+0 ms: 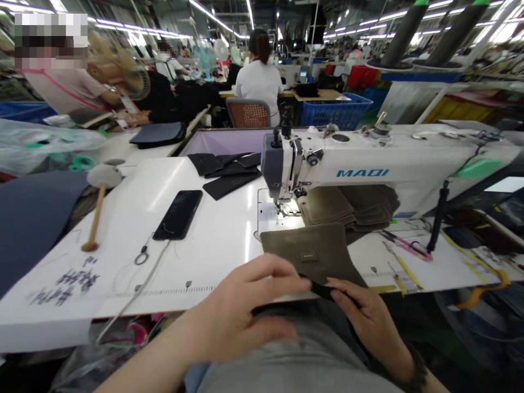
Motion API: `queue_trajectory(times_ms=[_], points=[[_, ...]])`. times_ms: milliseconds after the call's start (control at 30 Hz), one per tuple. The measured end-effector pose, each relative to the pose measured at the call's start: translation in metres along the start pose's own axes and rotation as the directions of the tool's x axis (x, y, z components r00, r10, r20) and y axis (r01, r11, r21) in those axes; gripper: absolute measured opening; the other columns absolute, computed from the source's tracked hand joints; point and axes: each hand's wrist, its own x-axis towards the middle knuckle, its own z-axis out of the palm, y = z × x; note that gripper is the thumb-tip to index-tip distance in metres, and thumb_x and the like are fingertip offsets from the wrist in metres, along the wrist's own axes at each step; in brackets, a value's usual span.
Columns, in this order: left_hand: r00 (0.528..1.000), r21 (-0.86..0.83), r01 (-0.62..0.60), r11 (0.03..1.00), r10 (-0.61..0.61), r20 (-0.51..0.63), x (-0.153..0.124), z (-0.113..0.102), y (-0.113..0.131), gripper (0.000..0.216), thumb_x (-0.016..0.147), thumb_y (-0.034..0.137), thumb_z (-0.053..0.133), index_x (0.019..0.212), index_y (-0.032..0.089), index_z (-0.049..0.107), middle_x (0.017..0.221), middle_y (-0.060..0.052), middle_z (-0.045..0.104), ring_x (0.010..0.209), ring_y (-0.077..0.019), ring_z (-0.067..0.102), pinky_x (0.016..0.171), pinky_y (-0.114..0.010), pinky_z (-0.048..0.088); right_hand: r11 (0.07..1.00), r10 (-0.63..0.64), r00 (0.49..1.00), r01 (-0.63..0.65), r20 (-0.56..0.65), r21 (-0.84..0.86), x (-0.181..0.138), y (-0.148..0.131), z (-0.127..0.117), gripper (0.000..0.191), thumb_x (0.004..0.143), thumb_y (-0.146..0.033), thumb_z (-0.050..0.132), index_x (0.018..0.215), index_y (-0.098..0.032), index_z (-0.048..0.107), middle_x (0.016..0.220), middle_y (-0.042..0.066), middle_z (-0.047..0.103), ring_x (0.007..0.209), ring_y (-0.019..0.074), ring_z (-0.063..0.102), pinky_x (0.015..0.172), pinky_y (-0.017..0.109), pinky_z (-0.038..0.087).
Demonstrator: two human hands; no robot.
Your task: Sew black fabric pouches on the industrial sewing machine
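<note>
Pinching a thin black strip (323, 289), largely hidden, both left hand (241, 311) and right hand (368, 319) close beside matte olive fabric piece (313, 254).

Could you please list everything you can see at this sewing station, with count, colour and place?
White MAQI sewing machine: one, white with blue lettering, right half of the table.
White table: one, white, under everything.
Olive fabric piece with small label: one, olive, near table edge in front of the needle.
Stack of olive fabric pieces: one stack, olive, under the machine arm.
Black fabric pieces: several, black, left of the machine head.
Black smartphone: one, black, table centre, cable attached.
Wooden-handled mallet: one, pale head, left side.
Blue plastic crate: one, blue, behind the machine.
Seated person in white top: one, background, back turned.
Left hand: one, pinching the black strip.
Right hand: one, holding the same strip.
</note>
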Motion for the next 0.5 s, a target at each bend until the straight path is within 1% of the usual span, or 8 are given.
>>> queue_trajectory(times_ms=[33,67,133,167,267,333,400,500], points=[[0.999,0.089,0.037,0.995,-0.035,-0.018,0.003,0.006,-0.005,0.053,0.078,0.028,0.060,0.126,0.024,0.039,0.122,-0.009,0.044,0.108,-0.0231,0.045,0.090,-0.038,0.041,0.999,0.015,1.000,-0.015,0.003,0.033,0.004,-0.001,0.003,0.022,0.085,-0.031,0.046,0.087,-0.021,0.065,0.090,0.004,0.066,0.084,0.0183,0.062,0.074,0.027,0.050],[0.999,0.166,0.031,0.986,-0.027,-0.024,0.004,0.012,-0.013,0.059,0.076,0.023,0.062,0.129,0.022,0.035,0.127,-0.011,0.040,0.114,-0.0253,0.039,0.094,-0.043,0.037,0.998,0.013,1.000,-0.014,0.019,0.061,0.008,-0.003,0.005,0.022,0.085,-0.031,0.046,0.087,-0.020,0.065,0.091,0.005,0.066,0.085,0.0186,0.061,0.075,0.028,0.050],[0.998,0.221,0.067,0.973,-0.069,0.004,0.004,0.022,-0.031,0.065,0.074,0.009,0.059,0.130,0.020,0.030,0.124,-0.010,0.043,0.113,-0.0232,0.041,0.095,-0.042,0.037,0.994,-0.026,0.996,0.017,0.087,0.108,0.016,-0.007,0.010,0.023,0.085,-0.031,0.045,0.087,-0.021,0.066,0.089,0.003,0.066,0.089,0.0191,0.060,0.081,0.030,0.047],[0.995,0.212,0.103,0.972,-0.100,-0.023,0.002,0.024,-0.040,0.062,0.074,0.005,0.055,0.129,0.019,0.030,0.118,-0.009,0.049,0.107,-0.0208,0.046,0.091,-0.039,0.041,0.990,-0.052,0.990,0.034,0.130,0.134,0.020,-0.010,0.011,0.023,0.085,-0.030,0.044,0.086,-0.021,0.066,0.086,0.003,0.067,0.090,0.0189,0.059,0.085,0.031,0.045],[0.987,0.113,0.154,0.982,-0.147,-0.067,-0.004,0.019,-0.061,0.041,0.076,-0.001,0.043,0.113,0.017,0.047,0.098,-0.004,0.058,0.089,-0.0146,0.055,0.079,-0.029,0.047,0.979,-0.086,0.969,0.039,0.230,0.200,0.028,-0.019,0.015,0.024,0.086,-0.030,0.042,0.083,-0.022,0.065,0.078,0.000,0.066,0.085,0.0176,0.060,0.088,0.032,0.042],[0.984,0.046,0.162,0.986,-0.159,-0.079,-0.007,0.011,-0.064,0.031,0.078,0.001,0.039,0.100,0.017,0.054,0.092,-0.003,0.060,0.085,-0.0127,0.057,0.076,-0.025,0.047,0.976,-0.058,0.971,0.006,0.232,0.216,0.031,-0.022,0.017,0.025,0.086,-0.031,0.043,0.083,-0.022,0.065,0.079,0.001,0.066,0.086,0.0179,0.060,0.083,0.030,0.044],[0.981,0.028,0.178,0.984,-0.175,-0.084,-0.007,0.005,-0.059,0.026,0.080,0.004,0.041,0.097,0.016,0.057,0.094,-0.004,0.059,0.086,-0.0131,0.056,0.077,-0.026,0.046,0.975,-0.027,0.975,-0.023,0.223,0.221,0.034,-0.024,0.020,0.025,0.085,-0.032,0.043,0.083,-0.022,0.066,0.081,0.002,0.066,0.090,0.0192,0.059,0.077,0.027,0.047],[0.981,0.136,0.188,0.973,-0.178,-0.082,-0.005,0.001,-0.043,0.021,0.077,0.011,0.053,0.097,0.016,0.058,0.101,-0.006,0.057,0.092,-0.0178,0.053,0.082,-0.033,0.043,0.979,-0.036,0.962,-0.020,0.270,0.202,0.037,-0.025,0.024,0.027,0.086,-0.033,0.041,0.082,-0.023,0.066,0.079,0.002,0.066,0.090,0.0193,0.059,0.080,0.029,0.046]])
